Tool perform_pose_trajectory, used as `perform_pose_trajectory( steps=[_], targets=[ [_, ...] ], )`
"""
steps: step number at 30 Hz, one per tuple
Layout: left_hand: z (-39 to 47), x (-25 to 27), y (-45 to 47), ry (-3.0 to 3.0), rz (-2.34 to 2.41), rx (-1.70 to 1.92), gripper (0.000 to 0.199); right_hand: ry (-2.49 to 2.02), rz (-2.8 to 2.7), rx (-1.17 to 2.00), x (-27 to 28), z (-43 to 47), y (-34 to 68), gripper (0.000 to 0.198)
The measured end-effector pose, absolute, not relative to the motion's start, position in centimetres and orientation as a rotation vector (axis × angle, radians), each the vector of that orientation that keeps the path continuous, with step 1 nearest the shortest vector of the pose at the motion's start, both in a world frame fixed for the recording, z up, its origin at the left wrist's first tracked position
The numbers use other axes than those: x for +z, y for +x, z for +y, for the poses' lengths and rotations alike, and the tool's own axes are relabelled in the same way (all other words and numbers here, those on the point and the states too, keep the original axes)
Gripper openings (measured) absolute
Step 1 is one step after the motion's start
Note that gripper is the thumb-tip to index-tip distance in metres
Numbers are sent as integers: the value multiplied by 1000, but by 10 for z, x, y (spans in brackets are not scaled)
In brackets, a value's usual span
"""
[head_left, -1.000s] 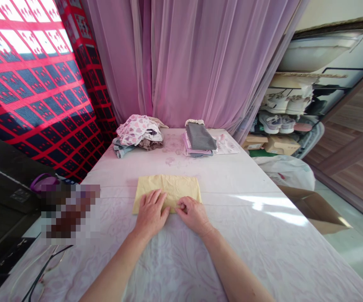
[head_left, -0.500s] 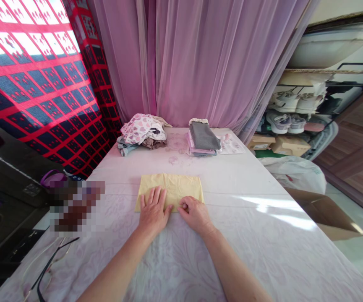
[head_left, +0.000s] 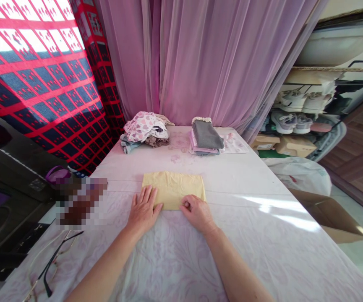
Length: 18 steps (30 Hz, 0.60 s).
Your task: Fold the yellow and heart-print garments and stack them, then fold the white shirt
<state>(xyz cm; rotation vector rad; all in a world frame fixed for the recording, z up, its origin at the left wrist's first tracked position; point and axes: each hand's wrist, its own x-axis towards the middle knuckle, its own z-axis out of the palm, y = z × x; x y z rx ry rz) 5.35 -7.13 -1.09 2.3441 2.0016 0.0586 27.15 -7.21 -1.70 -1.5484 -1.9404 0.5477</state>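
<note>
A pale yellow folded cloth lies as a flat rectangle on the bed's patterned sheet, slightly creased along its top. My left hand rests flat with fingers spread over its near left corner. My right hand is closed, its fingers curled against the cloth's near right part. Whatever those fingers hold, if anything, is hidden. Beyond the cloth, to the right, is a folded stack of clothes with a dark grey piece on top. A loose heap of clothes sits at the far left.
Eyeglasses lie at the near left, beside a blurred patch. Purple curtains hang behind the bed. Along the right side are a shoe rack with sneakers, a white plastic bag and an open cardboard box.
My left hand has slid left across the cloth toward its near left corner. My right hand stays curled at the same part of the cloth. The view has shifted slightly.
</note>
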Motion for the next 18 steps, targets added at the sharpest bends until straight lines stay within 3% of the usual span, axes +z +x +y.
perform_pose_trajectory(
  steps=[18],
  targets=[
    [-50,-6,2,2187,1776,86,60,-1523,-1939,527,-16,-72,271,6]
  ],
)
